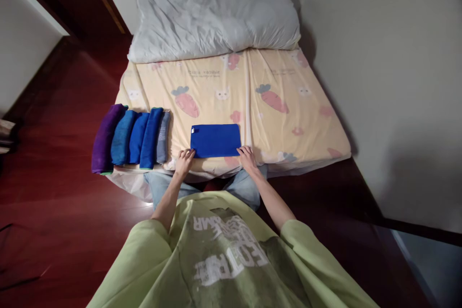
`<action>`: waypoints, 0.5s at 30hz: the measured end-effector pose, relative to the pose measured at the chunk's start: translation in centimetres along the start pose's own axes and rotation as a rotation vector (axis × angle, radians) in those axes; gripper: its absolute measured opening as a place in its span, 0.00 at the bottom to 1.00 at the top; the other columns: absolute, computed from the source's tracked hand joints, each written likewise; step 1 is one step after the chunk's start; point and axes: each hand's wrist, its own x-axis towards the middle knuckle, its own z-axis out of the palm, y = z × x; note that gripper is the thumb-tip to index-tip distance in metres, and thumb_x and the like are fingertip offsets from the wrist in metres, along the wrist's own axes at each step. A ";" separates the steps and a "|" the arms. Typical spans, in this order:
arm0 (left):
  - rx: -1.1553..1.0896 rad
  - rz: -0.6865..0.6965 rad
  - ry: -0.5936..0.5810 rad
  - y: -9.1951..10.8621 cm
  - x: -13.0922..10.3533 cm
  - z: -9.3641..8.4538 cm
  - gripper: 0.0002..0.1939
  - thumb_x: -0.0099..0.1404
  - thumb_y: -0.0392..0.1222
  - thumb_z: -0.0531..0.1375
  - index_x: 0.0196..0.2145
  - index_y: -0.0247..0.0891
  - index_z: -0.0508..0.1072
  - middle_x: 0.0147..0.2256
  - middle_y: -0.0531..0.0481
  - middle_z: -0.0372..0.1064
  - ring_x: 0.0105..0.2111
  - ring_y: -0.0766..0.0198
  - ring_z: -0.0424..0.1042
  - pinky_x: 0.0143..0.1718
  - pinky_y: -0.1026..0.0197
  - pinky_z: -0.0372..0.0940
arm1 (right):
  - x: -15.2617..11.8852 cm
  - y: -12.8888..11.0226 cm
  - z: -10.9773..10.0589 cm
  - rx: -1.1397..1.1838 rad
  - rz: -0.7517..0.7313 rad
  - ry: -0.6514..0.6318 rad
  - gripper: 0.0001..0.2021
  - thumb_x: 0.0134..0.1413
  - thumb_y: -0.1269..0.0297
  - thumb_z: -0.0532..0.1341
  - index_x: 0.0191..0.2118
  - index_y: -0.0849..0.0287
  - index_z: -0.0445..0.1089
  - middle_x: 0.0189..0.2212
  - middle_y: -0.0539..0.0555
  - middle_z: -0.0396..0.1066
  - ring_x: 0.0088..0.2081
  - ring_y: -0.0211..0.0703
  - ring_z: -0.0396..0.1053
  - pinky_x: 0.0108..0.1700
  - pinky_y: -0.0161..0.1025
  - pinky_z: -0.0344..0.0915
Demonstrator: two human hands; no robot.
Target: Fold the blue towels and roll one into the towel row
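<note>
A blue towel (pixel 215 140) lies flat on the bed as a neat rectangle, with a small white label at its far left corner. My left hand (pixel 185 161) is closed on the near left corner, fingers curled over the edge. At the near right corner, my right hand (pixel 247 159) pinches the cloth in the same way. Both thumbs are mostly hidden. To the left of my left hand, several rolled towels stand side by side: a purple one (pixel 106 139), blue ones including a bright blue roll (pixel 150 138), and a thin grey-blue one (pixel 163 137).
The bed (pixel 306 120) has a yellow sheet printed with carrots and rabbits. A large grey-white quilt or pillow (pixel 216 14) lies at its far end. A wall (pixel 390 82) runs along the right, and dark red floor (pixel 65 192) spreads on the left.
</note>
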 end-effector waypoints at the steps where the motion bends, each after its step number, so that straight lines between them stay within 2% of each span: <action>1: 0.004 0.006 -0.015 -0.2 -0.6 -0.1 0.23 0.65 0.29 0.55 0.54 0.41 0.78 0.58 0.37 0.73 0.61 0.45 0.68 0.63 0.41 0.58 | -0.6 0.3 0.1 0.013 -0.038 -0.005 0.27 0.62 0.77 0.49 0.61 0.62 0.74 0.58 0.64 0.71 0.65 0.56 0.62 0.71 0.55 0.58; 4: -0.018 0.012 -0.083 -0.9 -2.4 -0.1 0.24 0.64 0.30 0.56 0.55 0.43 0.78 0.57 0.40 0.74 0.59 0.48 0.70 0.63 0.44 0.60 | -2.6 1.0 0.7 0.079 -0.122 -0.013 0.28 0.61 0.79 0.49 0.61 0.62 0.74 0.59 0.62 0.71 0.65 0.50 0.64 0.72 0.50 0.60; 6: -0.066 -0.010 -0.092 -1.2 -3.3 0.1 0.26 0.63 0.30 0.56 0.56 0.44 0.78 0.57 0.43 0.75 0.57 0.50 0.71 0.62 0.46 0.63 | -3.4 1.2 1.1 0.121 -0.117 -0.006 0.29 0.59 0.79 0.49 0.61 0.59 0.74 0.59 0.59 0.71 0.64 0.47 0.66 0.72 0.49 0.61; 11: -0.217 -0.162 0.020 -1.7 -3.6 0.8 0.26 0.62 0.32 0.56 0.55 0.44 0.79 0.51 0.45 0.78 0.53 0.54 0.72 0.59 0.50 0.69 | -3.2 1.2 1.3 0.187 -0.059 0.028 0.29 0.55 0.79 0.51 0.59 0.60 0.75 0.57 0.60 0.74 0.60 0.48 0.69 0.69 0.50 0.63; 15: -0.292 -0.247 0.073 -1.5 -3.1 0.9 0.21 0.64 0.39 0.59 0.53 0.42 0.80 0.43 0.43 0.78 0.47 0.54 0.74 0.52 0.53 0.72 | -2.6 1.2 1.2 0.298 0.005 0.090 0.25 0.56 0.76 0.52 0.56 0.59 0.76 0.54 0.60 0.75 0.58 0.48 0.70 0.66 0.49 0.65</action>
